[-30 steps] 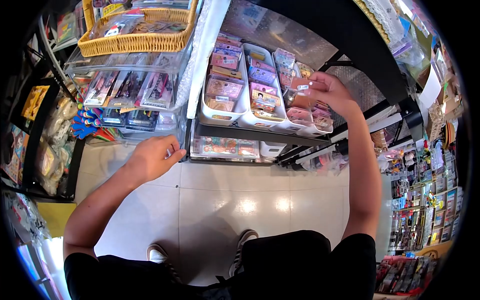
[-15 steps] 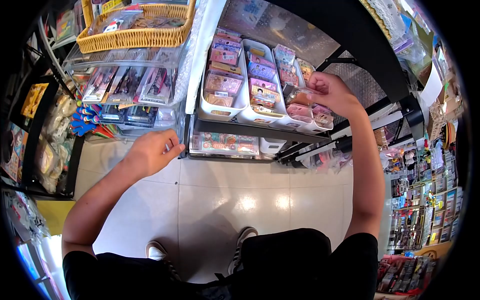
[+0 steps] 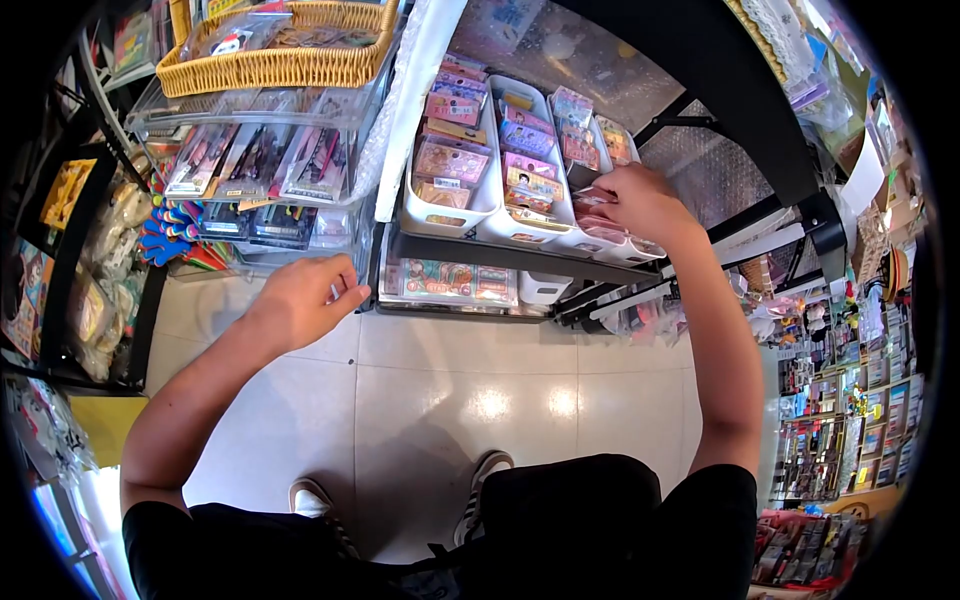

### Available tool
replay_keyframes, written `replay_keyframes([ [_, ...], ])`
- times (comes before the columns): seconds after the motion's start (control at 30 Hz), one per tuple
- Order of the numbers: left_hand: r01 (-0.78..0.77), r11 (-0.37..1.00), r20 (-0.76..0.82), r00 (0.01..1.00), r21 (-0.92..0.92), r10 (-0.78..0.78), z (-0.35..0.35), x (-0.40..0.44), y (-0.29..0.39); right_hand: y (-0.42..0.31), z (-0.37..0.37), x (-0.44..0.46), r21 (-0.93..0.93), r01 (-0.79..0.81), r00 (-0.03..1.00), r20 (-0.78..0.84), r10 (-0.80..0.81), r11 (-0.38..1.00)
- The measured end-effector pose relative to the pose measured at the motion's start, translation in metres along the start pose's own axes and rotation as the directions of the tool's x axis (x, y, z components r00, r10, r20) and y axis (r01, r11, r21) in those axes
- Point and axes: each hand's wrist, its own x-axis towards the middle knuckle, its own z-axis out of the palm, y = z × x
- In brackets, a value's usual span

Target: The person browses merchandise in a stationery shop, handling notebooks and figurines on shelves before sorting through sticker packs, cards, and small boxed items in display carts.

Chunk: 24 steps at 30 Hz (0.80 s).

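Observation:
My right hand (image 3: 640, 205) reaches into the right-hand white bins, fingers pinched on a small pink flat packet (image 3: 594, 200) in clear wrapping. The fingertips are partly hidden among the packets. A white bin (image 3: 572, 240) under this hand holds pink cards in front and packets standing behind. To its left stand a second white bin (image 3: 480, 228) and a third white bin (image 3: 425, 212), both filled with upright colourful packets. My left hand (image 3: 308, 300) hovers over the floor by the shelf corner, loosely curled, thumb apart, holding nothing.
A wicker basket (image 3: 280, 75) sits on clear trays of packaged goods at upper left. Below the bins, a lower shelf holds flat printed packs (image 3: 450, 284). Black frame bars (image 3: 730, 215) slant at right. Hanging goods line the far right; a black rack (image 3: 145, 330) stands at left.
My right hand has moved left and slightly down, its fingers lower among the packets in the bin. My left hand has stayed nearly still.

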Motion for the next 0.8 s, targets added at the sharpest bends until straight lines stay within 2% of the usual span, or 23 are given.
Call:
replay_keyframes([
  [0.27, -0.003, 1.0, -0.004, 1.0, -0.026, 0.002, -0.001, -0.001, -0.005, 0.0, 0.002, 0.003, -0.05, -0.083, 0.996, 0.031, 0.084, 0.995],
  [0.33, 0.003, 0.999, 0.003, 1.0, -0.032, -0.003, 0.0, 0.0, -0.007, 0.001, 0.015, 0.007, -0.058, 0.018, 0.998, -0.066, -0.022, 0.998],
  [0.37, 0.002, 1.0, 0.007, 1.0, -0.031, -0.002, 0.001, 0.0, -0.007, 0.002, 0.015, 0.006, -0.055, 0.014, 0.998, -0.064, -0.018, 0.998],
  [0.43, -0.013, 1.0, 0.001, 1.0, -0.027, 0.013, 0.003, 0.001, -0.006, -0.005, 0.003, 0.005, -0.017, -0.08, 0.996, 0.041, 0.081, 0.997],
  [0.47, -0.014, 1.0, 0.002, 1.0, -0.028, 0.014, 0.003, 0.0, -0.005, -0.006, -0.003, 0.002, -0.018, -0.082, 0.996, 0.042, 0.082, 0.997],
  [0.53, -0.021, 1.0, -0.017, 1.0, -0.01, 0.021, 0.002, -0.002, -0.003, -0.007, -0.012, -0.004, 0.381, -0.157, 0.987, 0.02, 0.161, 0.911],
  [0.57, -0.019, 1.0, -0.018, 1.0, -0.01, 0.019, 0.001, -0.003, -0.003, -0.007, -0.015, -0.008, 0.382, -0.154, 0.987, 0.021, 0.159, 0.911],
  [0.63, -0.028, 0.999, -0.025, 0.999, -0.029, 0.027, 0.0, -0.005, -0.004, -0.003, -0.019, -0.017, 0.569, -0.17, 0.985, 0.077, 0.154, 0.805],
  [0.73, -0.037, 0.998, -0.016, 0.999, -0.052, 0.037, 0.003, -0.003, -0.01, 0.012, -0.012, -0.024, 0.495, -0.137, 0.986, 0.149, 0.071, 0.858],
  [0.8, -0.037, 0.999, -0.023, 0.999, -0.037, 0.036, 0.005, -0.004, -0.009, 0.021, -0.005, -0.02, 0.509, -0.138, 0.985, 0.162, 0.063, 0.85],
])
